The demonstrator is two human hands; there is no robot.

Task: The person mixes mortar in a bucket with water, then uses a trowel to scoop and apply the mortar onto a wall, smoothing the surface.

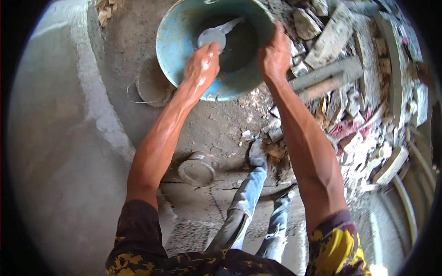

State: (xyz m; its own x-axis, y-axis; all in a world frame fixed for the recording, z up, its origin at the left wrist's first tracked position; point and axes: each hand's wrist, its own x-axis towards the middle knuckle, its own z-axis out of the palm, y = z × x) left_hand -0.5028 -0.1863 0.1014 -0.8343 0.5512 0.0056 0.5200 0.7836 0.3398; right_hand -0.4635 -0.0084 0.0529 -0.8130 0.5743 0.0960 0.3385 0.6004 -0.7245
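Here, outstretched, left hand [203,63] grips a cup [212,37], right hand [275,54] the bucket rim [217,98].

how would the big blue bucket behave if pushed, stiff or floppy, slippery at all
The blue bucket is likely stiff, since its wide round mouth shows no sag. It may be slippery to grip: the left hand shines as if wet. Rubble close by on the right might block a slide that way.

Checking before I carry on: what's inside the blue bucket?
Inside the bucket: a pale cup in the left hand and a whitish streak, perhaps liquid. The bottom looks dark; whatever lies beneath the cup and hand is covered.
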